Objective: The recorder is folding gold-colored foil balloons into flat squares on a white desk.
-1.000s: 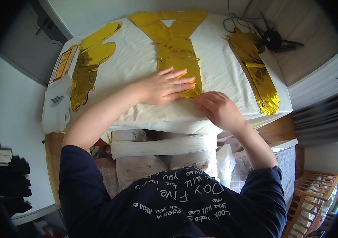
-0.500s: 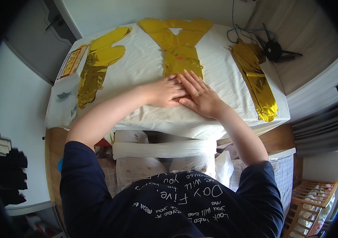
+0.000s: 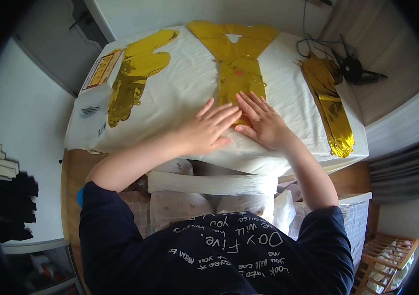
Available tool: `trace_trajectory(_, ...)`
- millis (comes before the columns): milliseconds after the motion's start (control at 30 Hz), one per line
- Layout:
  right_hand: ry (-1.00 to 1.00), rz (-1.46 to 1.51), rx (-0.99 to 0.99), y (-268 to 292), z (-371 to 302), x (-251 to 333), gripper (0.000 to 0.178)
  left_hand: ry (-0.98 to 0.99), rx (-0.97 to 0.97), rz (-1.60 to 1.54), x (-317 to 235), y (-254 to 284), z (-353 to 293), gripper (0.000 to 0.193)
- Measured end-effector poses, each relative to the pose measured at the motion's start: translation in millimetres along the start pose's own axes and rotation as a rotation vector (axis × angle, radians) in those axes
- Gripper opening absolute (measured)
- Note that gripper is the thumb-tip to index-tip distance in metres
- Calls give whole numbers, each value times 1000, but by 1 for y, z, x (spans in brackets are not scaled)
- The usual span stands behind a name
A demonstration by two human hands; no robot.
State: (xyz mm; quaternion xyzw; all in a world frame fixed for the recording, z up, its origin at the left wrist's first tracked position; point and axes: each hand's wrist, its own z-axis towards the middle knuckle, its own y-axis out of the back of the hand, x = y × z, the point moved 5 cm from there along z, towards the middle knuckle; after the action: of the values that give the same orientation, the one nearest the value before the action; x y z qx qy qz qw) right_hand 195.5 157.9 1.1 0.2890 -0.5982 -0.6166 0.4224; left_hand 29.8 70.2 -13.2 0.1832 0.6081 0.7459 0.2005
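Observation:
A flat gold foil balloon (image 3: 241,64), shaped like a letter with two spread arms, lies in the middle of the cloth-covered table. Over its near end rests my right hand (image 3: 266,123), palm down, fingers stretched out and holding nothing. My left hand (image 3: 207,129) is just left of that end, fingers spread, its tips close to the balloon's edge; whether they touch it I cannot tell. A second flat gold foil balloon (image 3: 138,73) lies to the left. On the right is a third gold foil balloon (image 3: 326,101), narrow and creased.
The white cloth (image 3: 180,93) drapes over the table's front edge. A clear plastic package with a printed card (image 3: 102,69) lies at the far left. A black router (image 3: 351,69) with cables stands at the right back. A wooden rack (image 3: 384,260) is low on the right.
My left hand has slid off my right hand and moved left and nearer to me, its fingers now spread. The view has shifted slightly, while the balloons lie as before.

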Motion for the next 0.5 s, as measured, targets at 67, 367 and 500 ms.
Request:
trace_trajectory(67,0,-2,-10,4,-1,2,82,-57,100,-100,-9,1,-15,77)
trace_trajectory(367,20,-55,-39,-4,3,0,68,2,111,-141,-12,6,-29,90)
trace_trajectory(500,22,-66,-39,-4,4,1,65,-14,102,-102,-11,7,-29,93)
